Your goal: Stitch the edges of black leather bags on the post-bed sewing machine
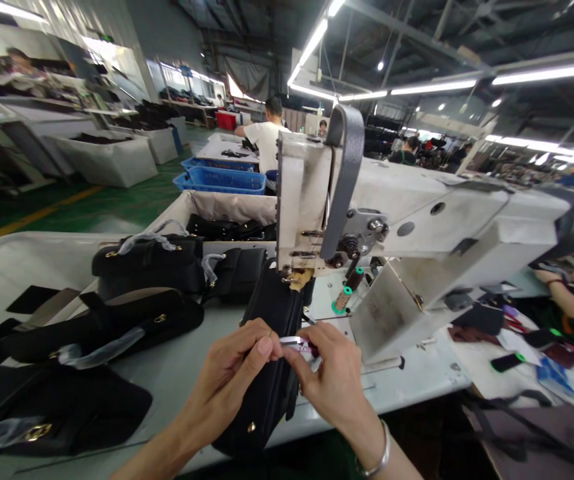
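Black leather bag (269,333) lies lengthwise on the grey table (167,393), its far end just under the head of a white sewing machine (431,227). Both hands work at its edge, close together. The left hand (224,377) has a closed grip, its thumb pressed toward a small shiny metal tab (291,342) and its fingers curled around the bag's side. The right hand (327,380) pinches the same tab between thumb and fingers, with a pink bit showing beside it; exactly what the tab is is too small to tell.

A thread spool (343,291) on a green base stands just beyond the hands. More black bags (147,263) lie to the left, some with plastic wrap on them. Behind these sits a cloth-lined bin (227,208), then a blue crate (219,180). Farther on, a co-worker (265,140) in a white shirt works at another table.
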### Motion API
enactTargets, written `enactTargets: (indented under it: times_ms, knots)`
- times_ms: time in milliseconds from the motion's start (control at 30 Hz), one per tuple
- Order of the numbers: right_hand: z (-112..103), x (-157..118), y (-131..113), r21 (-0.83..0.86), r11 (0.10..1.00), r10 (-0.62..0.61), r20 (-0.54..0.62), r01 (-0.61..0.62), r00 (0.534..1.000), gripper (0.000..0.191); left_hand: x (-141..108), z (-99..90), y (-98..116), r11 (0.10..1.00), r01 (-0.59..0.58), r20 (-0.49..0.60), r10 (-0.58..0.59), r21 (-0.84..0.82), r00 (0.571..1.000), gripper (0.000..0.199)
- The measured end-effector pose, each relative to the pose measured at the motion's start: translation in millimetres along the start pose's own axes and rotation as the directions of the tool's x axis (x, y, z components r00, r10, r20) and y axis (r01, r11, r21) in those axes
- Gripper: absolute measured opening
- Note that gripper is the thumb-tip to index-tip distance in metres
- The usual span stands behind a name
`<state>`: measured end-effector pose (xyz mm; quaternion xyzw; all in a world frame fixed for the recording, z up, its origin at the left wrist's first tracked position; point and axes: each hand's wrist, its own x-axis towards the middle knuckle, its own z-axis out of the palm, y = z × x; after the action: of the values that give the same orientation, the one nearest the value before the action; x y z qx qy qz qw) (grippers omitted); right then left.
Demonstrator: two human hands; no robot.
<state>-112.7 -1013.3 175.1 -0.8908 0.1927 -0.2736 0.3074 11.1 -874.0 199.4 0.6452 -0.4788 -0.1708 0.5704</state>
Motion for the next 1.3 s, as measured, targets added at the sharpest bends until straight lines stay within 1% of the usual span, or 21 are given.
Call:
enactTargets:
  times_ms: [67,100,167,233,267,300,367,433,500,567,667,800,900,1000,1167,1233,1300]
  knots:
    - [1,-1,2,0.021,1.0,-0.015,-0.015,0.015,1.0,0.022,-1,2.9,-1,0.999,-0.022,-0.022,0.023,0.048,1.0,0.03]
    - [3,-3,6,0.062,0.998,-0.006,-0.025,0.007,1.0,0.022,-2,4.8,-1,0.995,-0.039,-0.031,0.042,0.093,0.999,0.028]
    - [9,-9,17,0.199,0.979,0.064,-0.039,-0.055,0.997,0.023,-6,9.2,0,0.969,-0.083,-0.049,0.097,0.235,0.994,0.021]
    - [16,-19,31,0.335,0.931,0.167,-0.031,-0.147,0.985,0.025,-11,13.0,1,0.924,-0.13,-0.045,0.157,0.36,0.987,0.015]
    - [20,-25,38,0.371,0.911,0.205,-0.021,-0.182,0.979,0.026,-13,14.3,1,0.913,-0.14,-0.044,0.17,0.382,0.984,0.014]
    - [22,-30,43,0.387,0.9,0.224,-0.01,-0.203,0.975,0.026,-15,14.9,1,0.92,-0.137,-0.052,0.168,0.368,0.984,0.015]
    - [24,-37,47,0.381,0.905,0.205,0.005,-0.191,0.979,0.027,-16,14.4,1,0.96,-0.084,-0.083,0.11,0.268,0.99,0.015]
    - [20,-38,44,0.352,0.926,0.147,-0.006,-0.136,0.989,0.027,-16,12.4,1,0.987,-0.006,-0.12,0.025,0.159,0.992,0.016]
    - [13,-33,35,0.292,0.953,0.09,-0.025,-0.079,0.996,0.021,-14,10.4,1,0.994,0.051,-0.142,-0.036,0.1,0.989,0.019]
    - [6,-24,26,0.195,0.98,0.049,-0.026,-0.043,0.998,0.018,-12,9.4,2,0.995,0.066,-0.146,-0.054,0.079,0.988,0.02]
    - [0,-12,14,0.102,0.995,0.025,-0.007,-0.024,1.0,0.021,-11,9.2,2,0.995,0.044,-0.129,-0.033,0.084,0.991,0.019]
    - [-1,-3,4,0.045,0.999,0.011,-0.013,-0.011,1.0,0.021,-11,9.8,3,0.99,-0.006,-0.1,0.02,0.139,0.995,0.017]
    - [0,1,0,0.001,1.0,-0.015,-0.024,0.015,1.0,0.018,-9,11.7,3,0.984,-0.056,-0.069,0.068,0.168,0.995,0.017]
    - [3,0,3,0.042,0.999,-0.033,-0.025,0.034,0.999,0.019,-8,14.5,2,0.977,-0.096,-0.047,0.106,0.189,0.993,0.017]
    - [7,-13,16,0.142,0.989,0.037,-0.01,-0.035,0.999,0.019,-8,15.4,3,0.977,-0.093,-0.062,0.107,0.191,0.992,0.019]
    - [6,-16,19,0.143,0.989,0.051,-0.031,-0.046,0.998,0.018,-8,15.3,3,0.977,-0.101,-0.061,0.114,0.186,0.992,0.019]
    - [4,-14,18,0.11,0.993,0.042,-0.038,-0.038,0.998,0.017,-8,15.8,4,0.977,-0.102,-0.059,0.115,0.185,0.992,0.019]
